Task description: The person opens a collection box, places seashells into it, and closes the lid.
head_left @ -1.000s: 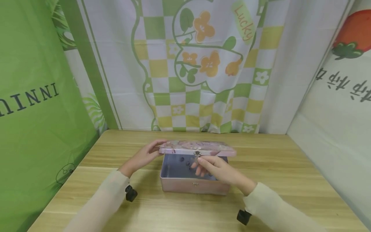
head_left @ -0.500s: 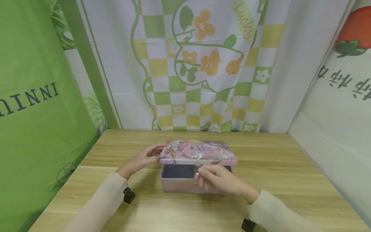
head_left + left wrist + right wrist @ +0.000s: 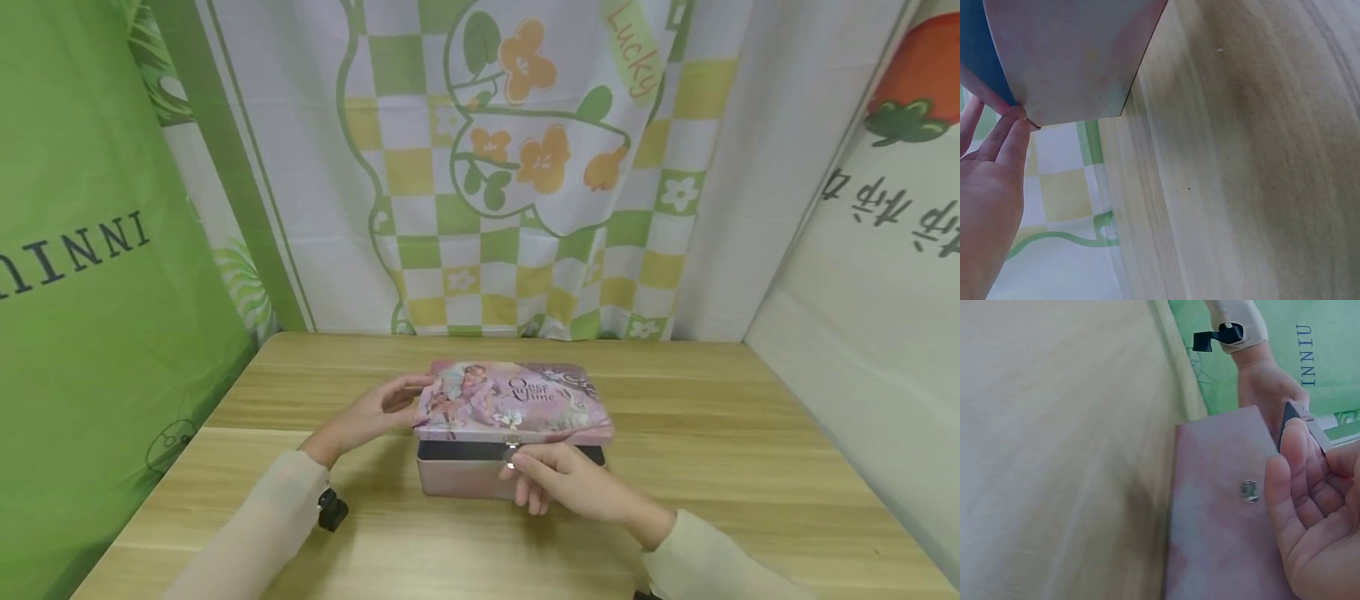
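Note:
A pink metal box (image 3: 457,480) stands on the table, its printed lid (image 3: 517,400) hinged at the back and tilted down, with a narrow dark gap at the front. My left hand (image 3: 378,412) holds the lid's left edge, thumb near the front and fingers farther back. In the left wrist view, fingertips (image 3: 1015,115) meet the lid's rim. My right hand (image 3: 570,479) pinches the metal clasp (image 3: 511,457) hanging from the lid's front edge. In the right wrist view, a small metal catch (image 3: 1249,492) shows on the box's front face. The box's interior is mostly hidden.
The wooden table (image 3: 712,433) extends around the box on every side. A patterned curtain (image 3: 517,250) hangs behind it, a green cloth (image 3: 112,333) at the left and a white one (image 3: 862,333) at the right. A black wrist camera (image 3: 332,510) sits below the left sleeve.
The lid has swung down toward me, narrowing the front gap and hiding the dark pieces inside. My right hand has moved down and nearer with the clasp. The left hand has stayed by the lid's left edge.

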Available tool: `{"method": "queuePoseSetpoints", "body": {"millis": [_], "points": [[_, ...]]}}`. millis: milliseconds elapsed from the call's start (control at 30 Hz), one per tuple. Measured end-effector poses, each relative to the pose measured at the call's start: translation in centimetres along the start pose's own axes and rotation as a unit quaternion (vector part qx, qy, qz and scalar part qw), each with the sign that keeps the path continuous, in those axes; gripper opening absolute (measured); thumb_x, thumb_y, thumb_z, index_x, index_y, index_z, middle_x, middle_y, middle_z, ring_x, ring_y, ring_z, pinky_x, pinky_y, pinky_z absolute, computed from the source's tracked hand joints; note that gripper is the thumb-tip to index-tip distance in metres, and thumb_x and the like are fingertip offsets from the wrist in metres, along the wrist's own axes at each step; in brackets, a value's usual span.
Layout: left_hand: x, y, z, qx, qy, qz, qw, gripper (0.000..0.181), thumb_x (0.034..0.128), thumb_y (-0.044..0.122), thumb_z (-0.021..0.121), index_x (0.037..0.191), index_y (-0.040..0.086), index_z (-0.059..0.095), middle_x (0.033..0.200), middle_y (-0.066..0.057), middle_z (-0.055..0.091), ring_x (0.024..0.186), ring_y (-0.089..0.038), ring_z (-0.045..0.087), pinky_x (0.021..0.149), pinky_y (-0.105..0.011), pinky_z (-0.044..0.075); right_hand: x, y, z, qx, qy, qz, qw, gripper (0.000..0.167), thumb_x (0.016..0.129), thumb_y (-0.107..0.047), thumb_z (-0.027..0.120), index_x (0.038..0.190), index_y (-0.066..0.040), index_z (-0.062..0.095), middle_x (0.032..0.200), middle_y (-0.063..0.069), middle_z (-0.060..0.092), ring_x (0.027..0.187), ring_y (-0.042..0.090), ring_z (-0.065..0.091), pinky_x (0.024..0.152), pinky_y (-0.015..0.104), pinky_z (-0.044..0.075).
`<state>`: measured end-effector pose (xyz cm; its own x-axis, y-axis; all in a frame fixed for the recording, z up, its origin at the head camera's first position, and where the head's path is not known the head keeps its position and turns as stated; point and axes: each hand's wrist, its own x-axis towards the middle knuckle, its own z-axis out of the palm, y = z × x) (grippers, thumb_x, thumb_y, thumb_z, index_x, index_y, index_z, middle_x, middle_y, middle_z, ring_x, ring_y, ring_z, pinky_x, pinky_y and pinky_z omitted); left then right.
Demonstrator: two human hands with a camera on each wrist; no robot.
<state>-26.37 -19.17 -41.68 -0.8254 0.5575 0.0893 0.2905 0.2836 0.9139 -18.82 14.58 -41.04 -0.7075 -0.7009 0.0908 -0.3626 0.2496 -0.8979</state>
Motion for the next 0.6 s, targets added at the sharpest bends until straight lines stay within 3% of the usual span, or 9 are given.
{"method": "queuePoseSetpoints", "body": {"millis": [233, 433, 600], "points": [[-0.2, -0.1, 0.1, 0.049, 0.004, 0.022, 0.9986, 0.064, 0.0941, 0.025, 0.073, 0.15, 0.011, 0.044, 0.157, -0.011, 0.038, 0.143, -0.036, 0.034, 0.116, -0.05, 0.027, -0.2, 0.7, 0.6, 0.016, -0.004, 0.006, 0.9998, 0.035, 0.11, -0.019, 0.04, 0.113, 0.0, 0.07, 0.081, 0.004, 0.07, 0.065, 0.012, 0.064, 0.06, 0.03, 0.058], [-0.5, 0.0, 0.4, 0.072, 0.005, 0.003, 0.9974, 0.074, 0.088, 0.03, 0.079, 0.15, 0.013, 0.044, 0.159, -0.008, 0.033, 0.144, -0.035, 0.032, 0.118, -0.05, 0.025, -0.5, 1.2, 1.3, 0.025, -0.012, 0.033, 0.999, 0.035, 0.11, -0.02, 0.042, 0.112, 0.002, 0.07, 0.081, 0.004, 0.07, 0.067, 0.011, 0.064, 0.062, 0.029, 0.058], [-0.7, -0.1, 0.7, 0.085, 0.001, 0.006, 0.9963, 0.078, 0.0867, 0.03, 0.08, 0.151, 0.01, 0.042, 0.16, -0.012, 0.028, 0.144, -0.038, 0.029, 0.117, -0.053, 0.024, -0.8, 1.5, 1.7, 0.024, -0.007, 0.046, 0.9986, 0.035, 0.109, -0.021, 0.043, 0.112, 0.002, 0.07, 0.081, 0.003, 0.069, 0.067, 0.012, 0.063, 0.062, 0.032, 0.058]]}}
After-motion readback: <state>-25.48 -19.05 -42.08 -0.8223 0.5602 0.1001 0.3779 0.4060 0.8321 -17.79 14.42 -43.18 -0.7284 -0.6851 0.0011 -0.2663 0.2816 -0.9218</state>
